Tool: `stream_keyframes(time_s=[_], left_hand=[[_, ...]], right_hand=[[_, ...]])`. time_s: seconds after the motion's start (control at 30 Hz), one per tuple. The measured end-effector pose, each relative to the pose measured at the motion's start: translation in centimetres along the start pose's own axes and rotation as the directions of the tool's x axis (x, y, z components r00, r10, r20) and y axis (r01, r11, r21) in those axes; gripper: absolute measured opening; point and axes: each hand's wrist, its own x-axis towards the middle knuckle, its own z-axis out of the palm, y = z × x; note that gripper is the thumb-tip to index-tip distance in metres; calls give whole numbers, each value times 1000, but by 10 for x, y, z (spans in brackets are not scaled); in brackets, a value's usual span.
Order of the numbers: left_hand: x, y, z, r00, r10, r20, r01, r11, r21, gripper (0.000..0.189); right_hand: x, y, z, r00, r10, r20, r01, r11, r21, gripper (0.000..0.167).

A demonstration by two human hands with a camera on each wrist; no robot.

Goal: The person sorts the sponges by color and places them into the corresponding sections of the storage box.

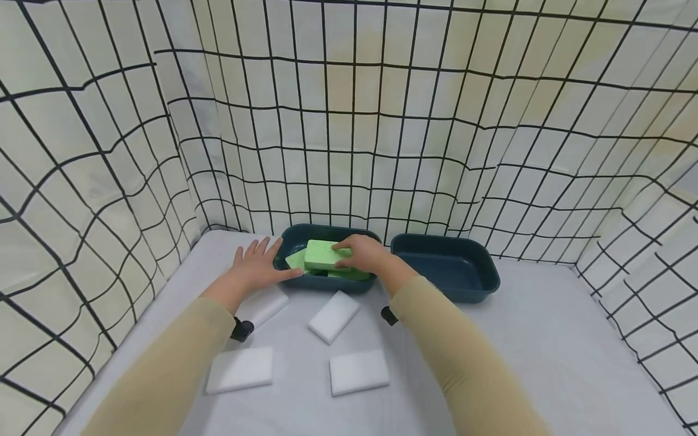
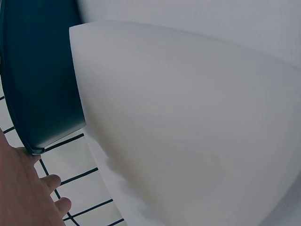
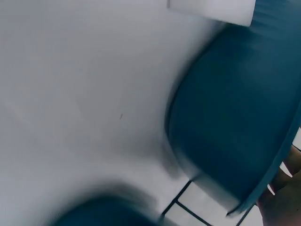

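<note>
My right hand pinches a light-green speckled sponge between thumb and fingers, over the left dark-teal tray. Beneath it, more green sponges lie inside that tray, partly hidden. At the tray's left end is my left hand, fingers spread and thumb at the rim. Close below the left hand lies a white sponge, partly covered by the wrist; it fills much of the left wrist view. The right wrist view shows the tray's outer wall and a few fingertips, but not the held sponge.
A second dark-teal tray stands just right of the first. Other white sponges lie nearer on the white table: one in the middle, one at front right, one at front left. Black wire mesh encloses the back and sides.
</note>
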Motion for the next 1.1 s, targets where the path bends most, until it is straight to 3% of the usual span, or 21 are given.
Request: stream_keyframes(time_s=[0.4, 0.67, 1.1], left_hand=[[-1, 6, -2, 1000, 5, 5, -5, 1000, -1, 115], [0, 4, -1, 1000, 3, -3, -3, 1000, 5, 114], [0, 0, 0, 1000, 0, 1, 0, 1000, -9, 119]], right_hand=[[0, -1, 4, 1000, 18, 1, -18, 999, -50, 57], [-10, 1, -7, 997, 20, -74, -15, 998, 63, 61], [-26, 11, -19, 993, 6, -122, 16, 984, 176, 61]])
